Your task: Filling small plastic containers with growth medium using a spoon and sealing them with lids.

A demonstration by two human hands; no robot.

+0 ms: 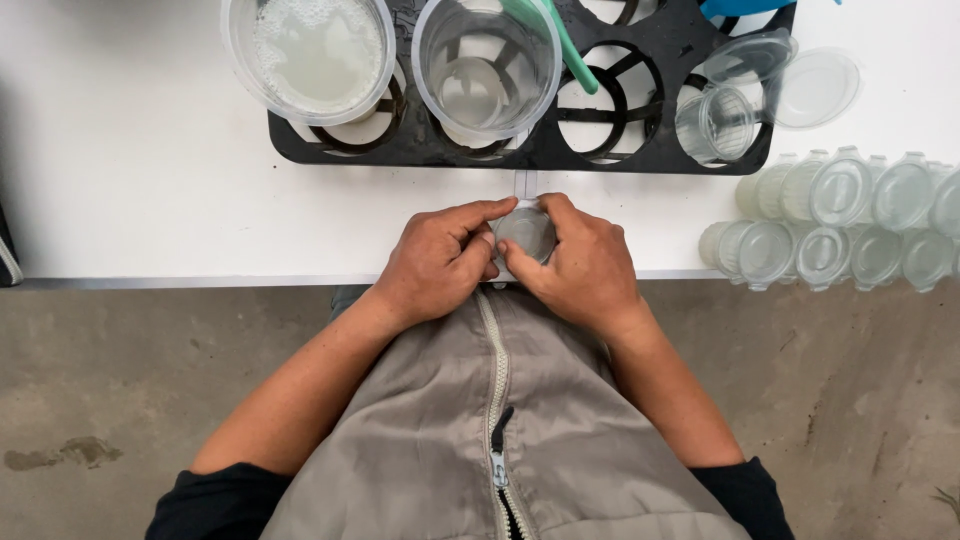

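Small cup: a small clear lidded cup (525,232) is held at the centre of the frame, at the near edge of the white table (150,180), between both hands.
Left hand: the left hand (440,262) is closed on the cup from the frame's left, with the thumb and forefinger laid over the lid's upper rim.
Right hand: the right hand (585,268) is closed on the same cup from the frame's right, its fingers wrapped round the side.
Key relation: the cup is flanked evenly, neither hand being nearer; its round lid is turned up toward the camera, so no long axis is seen.
Lid tab: a small clear tab (525,184) is seen projecting from the cup toward the top of the frame.
Black tray: a black holed tray (520,155) lies just above the hands, apart from them.
Tray contents: a tub of cloudy liquid (308,55) at upper left and a clear tub (487,65) beside it are seated in the tray.
Spare cups: a cluster of lidded cups (840,220) is lying at the right of the frame, well apart from the hands.
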